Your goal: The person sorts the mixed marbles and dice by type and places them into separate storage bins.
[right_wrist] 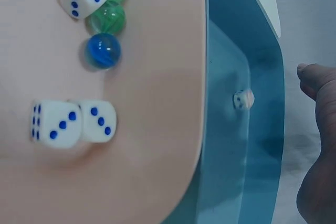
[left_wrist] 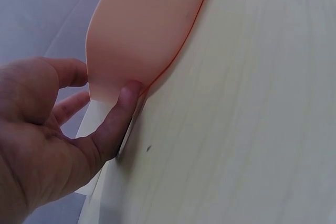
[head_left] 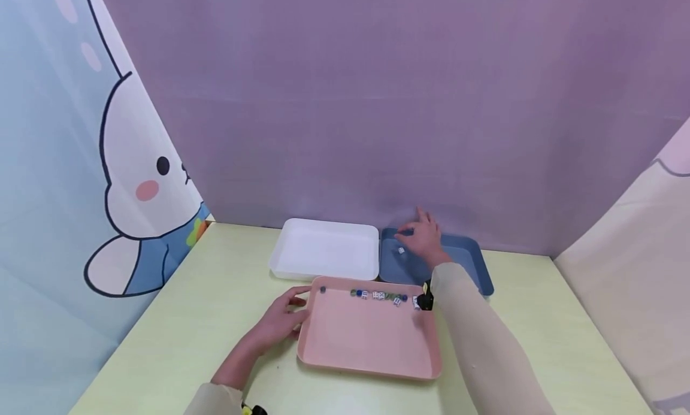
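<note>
From here the white die (head_left: 401, 250) looks light, hard and slightly slick, best pinched by opposite faces. It shows within the blue tray (head_left: 390, 270), right of centre in the frame, just below the right hand (head_left: 424, 238), whose grip is loose and seemingly empty. At lower centre, the left hand (head_left: 280, 319) holds the pink tray's (head_left: 366, 343) left edge, thumb and fingers against its wall.

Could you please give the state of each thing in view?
Pink tray: upright, loaded
Dice: loose, in pink tray
Marbles: loose, in pink tray
White tray: upright, nothing visible inside
Blue tray: upright, partly hidden
Far die: ungripped, at blue tray
Left hand: touching pink tray
Right hand: near blue tray, holding nothing visible
</note>
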Demonstrator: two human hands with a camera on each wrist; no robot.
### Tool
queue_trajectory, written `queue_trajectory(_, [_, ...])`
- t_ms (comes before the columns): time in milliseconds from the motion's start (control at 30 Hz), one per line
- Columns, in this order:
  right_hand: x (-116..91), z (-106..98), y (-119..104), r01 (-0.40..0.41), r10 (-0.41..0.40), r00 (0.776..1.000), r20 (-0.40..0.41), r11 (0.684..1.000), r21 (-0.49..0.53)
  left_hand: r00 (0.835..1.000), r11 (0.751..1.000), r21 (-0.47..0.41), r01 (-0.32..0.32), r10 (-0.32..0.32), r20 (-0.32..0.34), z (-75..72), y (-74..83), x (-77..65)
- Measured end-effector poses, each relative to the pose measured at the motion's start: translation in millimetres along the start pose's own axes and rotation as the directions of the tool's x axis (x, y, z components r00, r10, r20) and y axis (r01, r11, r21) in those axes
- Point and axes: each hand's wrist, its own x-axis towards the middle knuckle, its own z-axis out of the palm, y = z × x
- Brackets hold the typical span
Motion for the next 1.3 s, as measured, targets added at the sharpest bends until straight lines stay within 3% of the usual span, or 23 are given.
queue_trajectory(467, [-3, -8, 6, 0.092, -0.091, 0.993, -0.075, 0.996, 0.009, 1.0, 1.0, 0.031, 0.002, -0.002, -0.005, 0.8, 3.8, 4.3])
queue_trajectory(800, [-13, -18, -4, 0.151, -0.139, 0.986, -0.091, 0.977, 0.153, 0.999, 1.0, 0.032, 0.002, -0.001, -0.049, -6.5, 3.2, 12.5])
queue_trajectory(1167, [-59, -29, -32, 0.204, -0.206, 0.979, -0.007, 0.965, 0.165, 1.0, 0.999, 0.032, -0.005, 0.006, -0.018, -9.4, -3.8, 8.9])
queue_trajectory(1300, [-75, -27, -47, 0.27, -0.282, 0.958, 0.053, 0.95, 0.159, 1.0, 0.999, 0.039, -0.011, 0.012, -0.023, -10.3, -4.3, 6.3])
